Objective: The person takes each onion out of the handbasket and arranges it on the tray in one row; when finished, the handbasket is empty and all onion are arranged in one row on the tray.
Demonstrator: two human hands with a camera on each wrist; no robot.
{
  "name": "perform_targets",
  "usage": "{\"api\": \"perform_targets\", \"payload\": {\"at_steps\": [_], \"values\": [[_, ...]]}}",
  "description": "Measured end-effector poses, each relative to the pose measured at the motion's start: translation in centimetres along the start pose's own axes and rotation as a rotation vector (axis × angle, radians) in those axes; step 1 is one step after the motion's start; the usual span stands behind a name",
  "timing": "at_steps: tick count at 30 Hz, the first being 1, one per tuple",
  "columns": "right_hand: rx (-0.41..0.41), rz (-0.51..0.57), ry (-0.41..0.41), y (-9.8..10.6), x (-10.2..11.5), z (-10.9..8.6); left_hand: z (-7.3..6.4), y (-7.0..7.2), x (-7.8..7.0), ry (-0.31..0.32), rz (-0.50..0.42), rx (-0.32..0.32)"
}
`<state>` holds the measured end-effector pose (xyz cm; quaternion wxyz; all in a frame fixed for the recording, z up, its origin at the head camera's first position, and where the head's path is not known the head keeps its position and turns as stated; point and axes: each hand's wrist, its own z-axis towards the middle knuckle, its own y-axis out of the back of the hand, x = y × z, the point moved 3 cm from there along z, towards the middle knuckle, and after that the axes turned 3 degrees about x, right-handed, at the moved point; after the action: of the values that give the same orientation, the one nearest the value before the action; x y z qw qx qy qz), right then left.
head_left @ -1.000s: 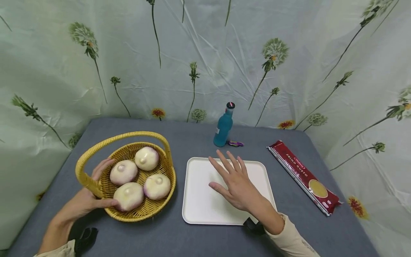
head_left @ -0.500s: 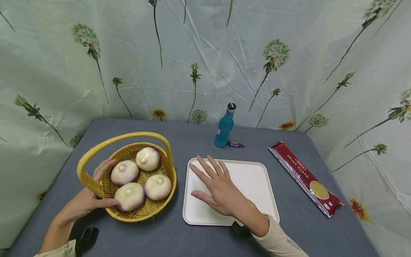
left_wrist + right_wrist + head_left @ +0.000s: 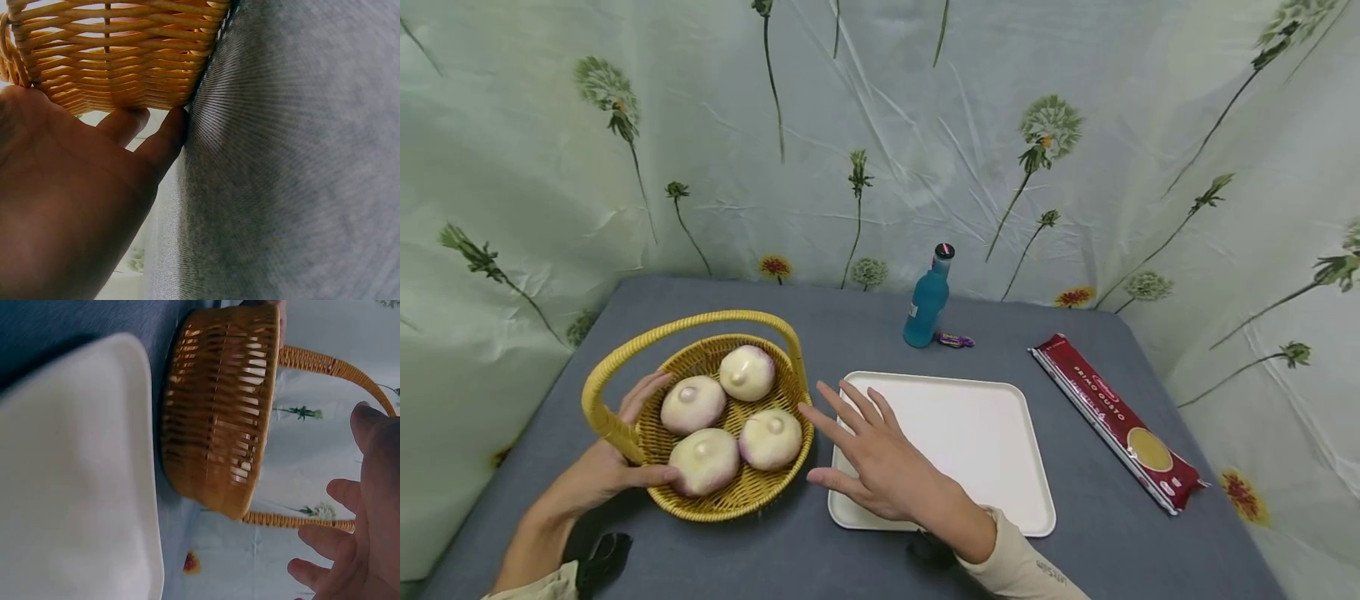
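Note:
A yellow wicker basket (image 3: 752, 492) with a tall hoop handle stands at the left. Several round white bulbs (image 3: 772, 439), tinged purple, lie inside it. My left hand (image 3: 587, 482) grips the basket's left side, thumb over the rim and fingers along the outside. From the left wrist view, the left hand (image 3: 81, 181) has its fingertips against the weave. My right hand (image 3: 883, 467) hovers over the left part of a white tray (image 3: 977, 450), fingers spread and holding nothing, fingertips near the basket's right rim. In the right wrist view, the right hand (image 3: 369, 531) shows beside the basket handle (image 3: 294, 520).
Behind the tray stands a blue bottle (image 3: 927, 304) with a dark cap, a small purple wrapped candy (image 3: 955, 340) at its base. To the right lies a long red pasta packet (image 3: 1120, 423). A flower-print cloth (image 3: 895, 108) hangs behind the grey table.
My right hand has moved left across the tray toward the basket, its fingers still spread. The left hand keeps its hold on the basket, and the bulbs have not shifted.

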<state>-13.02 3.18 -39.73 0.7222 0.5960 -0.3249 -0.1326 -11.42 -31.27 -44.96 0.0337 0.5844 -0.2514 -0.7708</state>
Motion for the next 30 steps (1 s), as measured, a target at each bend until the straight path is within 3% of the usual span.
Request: {"api": "perform_targets", "payload": {"at_steps": [6, 13, 21, 30], "values": [[-0.031, -0.007, 0.107, -0.7, 1.2, 1.4, -0.2, 0.1, 0.1, 0.000, 0.012, -0.007], [-0.067, 0.088, 0.210, -1.4, 1.1, 3.4, 0.0, 0.1, 0.0, -0.015, 0.002, -0.003], [-0.080, 0.010, 0.228, -2.3, 0.6, 4.7, 0.0, 0.0, 0.0, 0.000, -0.013, -0.001], [-0.028, 0.019, 0.191, -2.3, 1.1, 6.0, 0.0, 0.0, 0.0, 0.005, 0.007, -0.002]]}}
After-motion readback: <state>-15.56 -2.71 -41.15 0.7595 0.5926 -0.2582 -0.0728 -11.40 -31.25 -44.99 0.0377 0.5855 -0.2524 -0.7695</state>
